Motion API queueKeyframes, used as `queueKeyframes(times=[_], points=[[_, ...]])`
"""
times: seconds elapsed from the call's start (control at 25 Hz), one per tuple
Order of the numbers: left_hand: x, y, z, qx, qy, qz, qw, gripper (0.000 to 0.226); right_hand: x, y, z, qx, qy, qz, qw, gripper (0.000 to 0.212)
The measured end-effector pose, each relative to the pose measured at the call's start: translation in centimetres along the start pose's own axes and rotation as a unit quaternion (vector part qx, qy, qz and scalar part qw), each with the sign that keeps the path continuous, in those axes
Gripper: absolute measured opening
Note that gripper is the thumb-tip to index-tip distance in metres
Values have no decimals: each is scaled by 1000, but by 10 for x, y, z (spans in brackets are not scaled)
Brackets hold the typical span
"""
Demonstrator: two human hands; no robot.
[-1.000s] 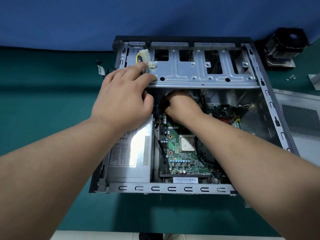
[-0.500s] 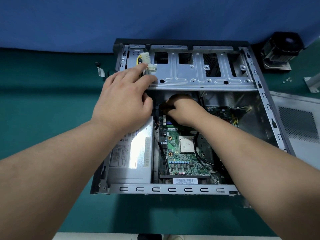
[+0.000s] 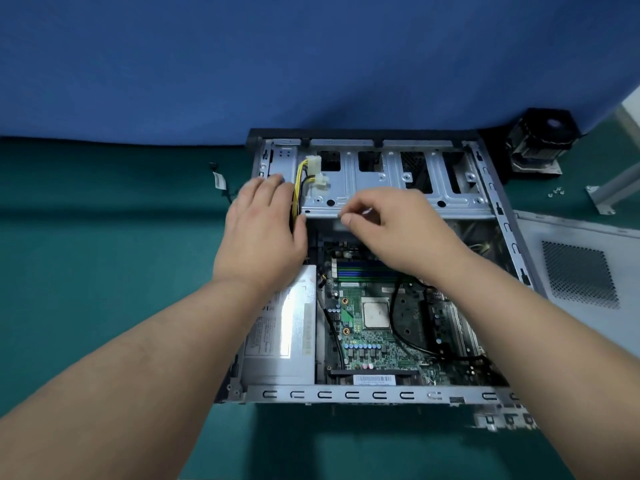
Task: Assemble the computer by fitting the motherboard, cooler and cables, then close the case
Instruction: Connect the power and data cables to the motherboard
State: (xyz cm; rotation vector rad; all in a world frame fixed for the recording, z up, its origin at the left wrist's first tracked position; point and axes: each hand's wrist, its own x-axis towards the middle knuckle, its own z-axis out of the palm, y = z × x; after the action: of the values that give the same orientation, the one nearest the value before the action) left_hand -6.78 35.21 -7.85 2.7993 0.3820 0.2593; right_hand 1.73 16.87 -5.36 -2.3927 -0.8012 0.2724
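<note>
Open case (image 3: 498, 209), green motherboard (image 3: 367, 337) inside

Teal cloth-covered table (image 3: 104, 271); blue fabric backdrop (image 3: 242, 64) behind it; pale floor (image 3: 632, 112) at far right

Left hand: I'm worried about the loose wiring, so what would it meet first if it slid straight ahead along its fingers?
Probably the case's far-left steel wall, just beyond the left hand's fingertips. The yellow power wires run along its right edge. Depth is unclear.
</note>
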Motion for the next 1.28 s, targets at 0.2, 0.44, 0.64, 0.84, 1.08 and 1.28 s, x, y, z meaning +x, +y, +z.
queueKeyframes(times=[0.2, 0.44, 0.64, 0.84, 1.08, 1.28], points=[[1, 0, -3, 8, -15, 7, 1000, 45, 53, -6, 6, -33, 40, -11, 999, 15], [0, 1, -2, 0, -12, 4, 1000, 42, 72, -13, 25, -36, 61, 10, 997, 12], [0, 2, -1, -9, 1, -3, 1000, 42, 61, -13, 22, -103, 66, -24, 992, 21], [0, 2, -2, -16, 6, 0, 1000, 37, 29, -12, 15, -173, 110, -47, 978, 26], [0, 0, -1, -23, 7, 5, 1000, 26, 7, -19, 13, -102, 122, -72, 985, 26], [1, 0, -2, -25, 7, 4, 1000, 26, -2, -16, 15, -58, 90, -105, 989, 25]])
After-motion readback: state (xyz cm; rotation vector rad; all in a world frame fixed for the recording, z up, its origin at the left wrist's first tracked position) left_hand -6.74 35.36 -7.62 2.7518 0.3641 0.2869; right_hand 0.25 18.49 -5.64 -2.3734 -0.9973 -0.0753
